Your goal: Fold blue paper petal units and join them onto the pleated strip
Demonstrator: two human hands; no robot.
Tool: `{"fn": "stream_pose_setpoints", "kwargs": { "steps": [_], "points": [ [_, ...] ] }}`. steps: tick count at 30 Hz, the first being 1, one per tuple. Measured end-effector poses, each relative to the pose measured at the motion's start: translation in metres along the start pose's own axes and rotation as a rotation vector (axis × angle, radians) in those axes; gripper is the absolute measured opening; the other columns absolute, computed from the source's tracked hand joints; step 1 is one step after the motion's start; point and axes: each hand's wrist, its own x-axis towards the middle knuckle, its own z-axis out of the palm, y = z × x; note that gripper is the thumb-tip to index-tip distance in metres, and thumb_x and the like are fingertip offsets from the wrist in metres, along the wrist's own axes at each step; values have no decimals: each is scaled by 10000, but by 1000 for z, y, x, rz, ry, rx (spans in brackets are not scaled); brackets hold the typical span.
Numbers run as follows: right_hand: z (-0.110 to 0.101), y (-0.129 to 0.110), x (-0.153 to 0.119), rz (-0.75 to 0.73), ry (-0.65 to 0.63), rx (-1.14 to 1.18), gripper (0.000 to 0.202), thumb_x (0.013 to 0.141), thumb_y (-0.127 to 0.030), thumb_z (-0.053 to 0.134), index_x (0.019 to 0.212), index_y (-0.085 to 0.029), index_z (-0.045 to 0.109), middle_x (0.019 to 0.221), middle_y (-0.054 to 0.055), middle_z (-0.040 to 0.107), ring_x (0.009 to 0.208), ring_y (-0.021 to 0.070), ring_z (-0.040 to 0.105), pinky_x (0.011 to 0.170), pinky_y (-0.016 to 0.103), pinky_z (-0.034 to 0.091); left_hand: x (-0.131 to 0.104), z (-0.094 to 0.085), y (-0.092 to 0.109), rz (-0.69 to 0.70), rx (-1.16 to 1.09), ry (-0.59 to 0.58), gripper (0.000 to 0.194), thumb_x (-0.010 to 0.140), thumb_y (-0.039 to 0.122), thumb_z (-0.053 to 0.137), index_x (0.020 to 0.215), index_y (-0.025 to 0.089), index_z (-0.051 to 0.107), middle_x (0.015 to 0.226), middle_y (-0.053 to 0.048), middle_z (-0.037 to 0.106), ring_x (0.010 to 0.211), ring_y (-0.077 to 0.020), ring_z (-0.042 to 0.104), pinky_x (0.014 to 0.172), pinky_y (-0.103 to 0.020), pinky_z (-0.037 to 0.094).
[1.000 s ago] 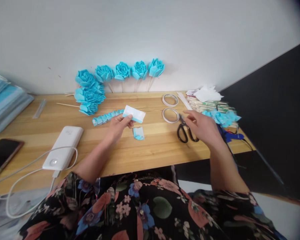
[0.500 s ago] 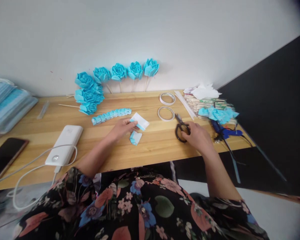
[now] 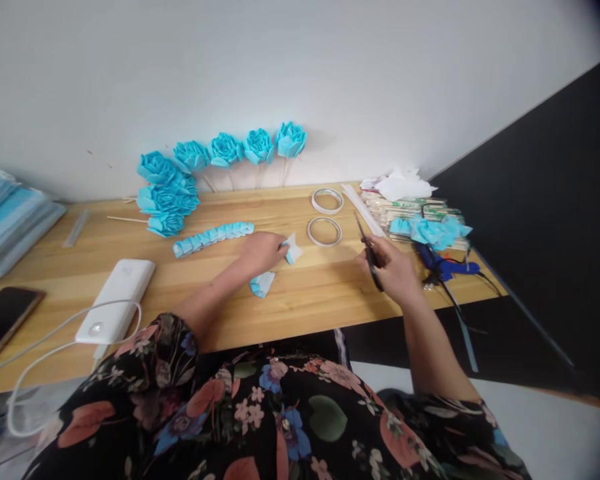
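My left hand (image 3: 263, 253) is closed on a small white and blue piece of material (image 3: 293, 249), which sticks out to the right of its fingertips. Just below that hand, a folded blue and white piece (image 3: 263, 285) lies on the wood. My right hand (image 3: 393, 270) grips black-handled scissors (image 3: 371, 257), their blades pointing away toward the back of the table. Up and left of my left hand lies a row of folded blue and white pieces (image 3: 213, 239). Two rolls of tape, one (image 3: 327, 201) behind the other (image 3: 324, 231), lie between the hands.
Blue flowers on sticks (image 3: 225, 150) lean on the wall, with more heaped (image 3: 163, 200) at the left. A white power bank (image 3: 116, 300), phone (image 3: 7, 320) and masks (image 3: 15, 223) are at left. A blue glue gun (image 3: 447, 267) and blue scraps (image 3: 433, 231) sit at right.
The scissors have been lifted from the table in my right hand. My left hand has turned and moved right with its piece, which now looks bent or folded. The view has shifted slightly.
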Motion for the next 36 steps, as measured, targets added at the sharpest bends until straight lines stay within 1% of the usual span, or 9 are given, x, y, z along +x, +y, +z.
{"fn": "stream_pose_setpoints", "kwargs": {
  "steps": [6,9,13,19,23,27,30,33,36],
  "points": [
    [14,5,32,-370,-141,-347,479,865,-193,566,1343,-200,601,1228,109,704,1032,246,696,886,362,552,7,6,0,-7,250,36,255,891,265,519,1042,149,688,907,-150,744,862,-298,680,774,-368,429],
    [22,13,50,-457,-243,-420,482,857,-150,557,1334,-204,602,1269,114,686,1127,266,667,945,389,530,9,9,-2,-53,259,54,505,900,281,551,1385,145,508,997,-155,748,922,-309,692,821,-378,452],
    [30,17,65,-501,-351,-502,412,870,-161,571,1276,-187,635,1152,132,720,1058,276,672,905,389,524,14,15,-8,-88,263,82,733,880,322,617,1521,121,324,1023,-172,744,931,-321,697,799,-370,468],
    [30,9,70,-335,-357,-322,342,861,-265,616,1193,-189,646,944,78,716,855,223,668,787,347,514,7,3,-9,-33,58,153,720,907,413,606,1504,92,362,851,-96,735,815,-260,687,729,-324,487],
    [22,-12,64,-112,-405,186,524,781,-344,727,1257,-205,559,935,31,658,805,176,678,699,289,524,-7,-11,7,204,-58,341,365,938,291,561,1261,135,633,1067,-125,712,997,-261,663,873,-384,506],
    [16,-42,54,-72,-502,348,579,769,-356,772,1280,-210,541,896,19,644,726,146,668,605,244,501,-18,-17,27,390,-296,407,315,948,216,521,1229,176,659,1237,-121,671,971,-192,654,877,-354,517],
    [17,-62,47,-102,-577,338,554,776,-366,771,1265,-215,559,851,9,648,720,146,658,641,259,527,-21,-18,34,363,-497,326,293,930,242,553,1182,180,687,1132,-98,712,756,-134,617,721,-288,501],
    [20,-75,44,-132,-605,269,519,777,-381,768,1230,-202,589,859,20,661,761,156,654,705,289,540,-23,-21,34,237,-744,99,220,896,276,585,1016,165,732,807,-36,703,602,-105,552,573,-237,417],
    [23,-84,43,-151,-506,225,510,765,-419,772,1185,-183,605,900,40,657,772,153,628,715,302,527,-27,-22,29,50,-954,-86,140,836,279,641,856,154,701,601,20,589,518,-89,502,526,-227,374]
  ]
}}
